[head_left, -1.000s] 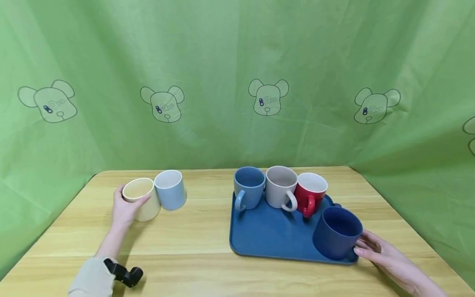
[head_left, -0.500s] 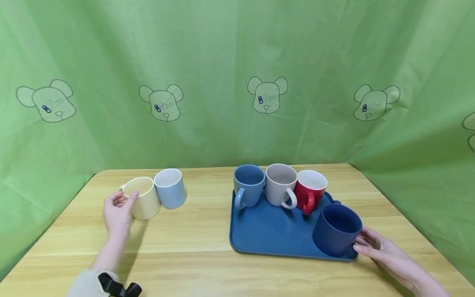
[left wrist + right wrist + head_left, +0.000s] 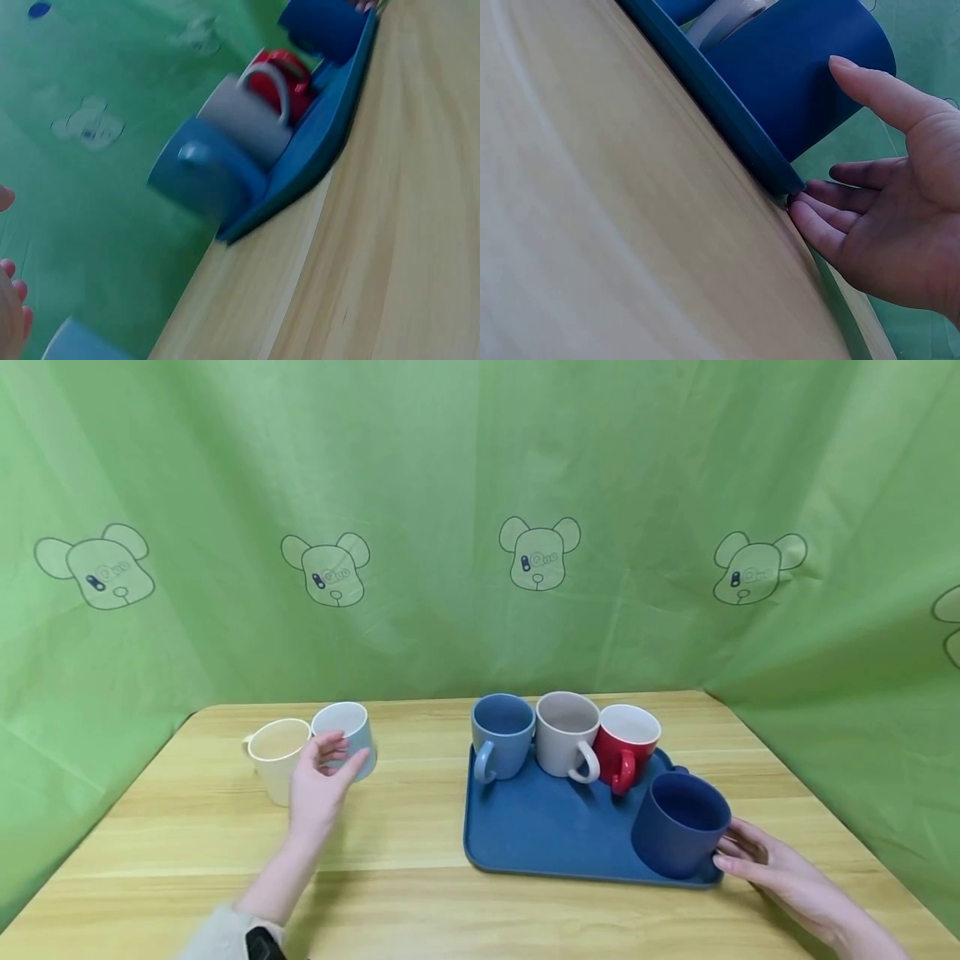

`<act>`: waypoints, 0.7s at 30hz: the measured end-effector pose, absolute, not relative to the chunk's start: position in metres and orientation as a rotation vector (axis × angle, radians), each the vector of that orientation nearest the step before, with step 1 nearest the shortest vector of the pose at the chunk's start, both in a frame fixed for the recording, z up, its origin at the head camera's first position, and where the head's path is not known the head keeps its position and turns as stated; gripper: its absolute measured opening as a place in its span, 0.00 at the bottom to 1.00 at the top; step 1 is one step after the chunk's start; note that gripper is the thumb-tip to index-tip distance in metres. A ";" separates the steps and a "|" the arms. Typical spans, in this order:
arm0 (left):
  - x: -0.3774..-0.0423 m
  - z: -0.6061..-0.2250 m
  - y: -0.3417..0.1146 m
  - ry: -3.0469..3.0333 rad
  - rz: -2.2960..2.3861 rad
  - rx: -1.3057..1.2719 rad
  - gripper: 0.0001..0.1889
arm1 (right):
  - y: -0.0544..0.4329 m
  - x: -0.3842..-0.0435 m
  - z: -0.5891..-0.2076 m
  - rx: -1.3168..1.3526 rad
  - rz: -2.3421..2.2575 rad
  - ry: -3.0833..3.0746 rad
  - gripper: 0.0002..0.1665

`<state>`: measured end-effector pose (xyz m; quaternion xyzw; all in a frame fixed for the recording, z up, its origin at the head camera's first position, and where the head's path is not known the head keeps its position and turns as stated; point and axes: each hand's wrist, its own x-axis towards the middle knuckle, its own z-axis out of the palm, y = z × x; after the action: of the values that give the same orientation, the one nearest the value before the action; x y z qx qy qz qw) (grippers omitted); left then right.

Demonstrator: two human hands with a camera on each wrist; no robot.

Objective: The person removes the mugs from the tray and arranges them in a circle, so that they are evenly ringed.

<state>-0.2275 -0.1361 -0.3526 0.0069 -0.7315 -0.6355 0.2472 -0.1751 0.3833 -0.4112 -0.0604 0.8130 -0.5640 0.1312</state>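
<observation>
My left hand (image 3: pixel 320 789) is over the near side of a light blue cup (image 3: pixel 363 752), its thumb and fingers spread apart in front of the cup. Just left stands a cream mug (image 3: pixel 273 768), handle pointing left; my left forearm passes below it. On the right, my right hand (image 3: pixel 780 868) is beside a navy mug (image 3: pixel 671 839) at the front right corner of the blue tray (image 3: pixel 555 835). In the right wrist view its fingertips (image 3: pixel 799 206) meet the tray's corner, while the thumb (image 3: pixel 870 86) overlaps the navy mug's side.
Along the tray's back edge stand a blue mug (image 3: pixel 502 739), a light grey mug (image 3: pixel 566 735) and a red mug (image 3: pixel 626 747) with a white inside. A green curtain (image 3: pixel 420 610) hangs around the back and sides of the wooden table (image 3: pixel 405 893).
My left hand has let go of the cream mug and moved right to the light blue cup. The cream mug's handle now shows. My right hand has hardly moved.
</observation>
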 end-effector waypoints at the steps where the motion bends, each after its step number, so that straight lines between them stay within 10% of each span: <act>1: -0.227 -0.352 -0.131 -2.009 -1.739 -0.006 0.22 | 0.383 -0.175 -0.411 -0.177 -1.639 2.361 0.42; 21: -0.219 -0.343 -0.029 -2.195 -1.911 -0.574 0.26 | 0.383 -0.174 -0.409 -0.144 -1.637 2.344 0.45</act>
<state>-0.2194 -0.0288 -0.3425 -0.1928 -0.7370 -0.6419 0.0875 -0.1735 0.3831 -0.4085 -0.0500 0.8108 -0.5664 0.1391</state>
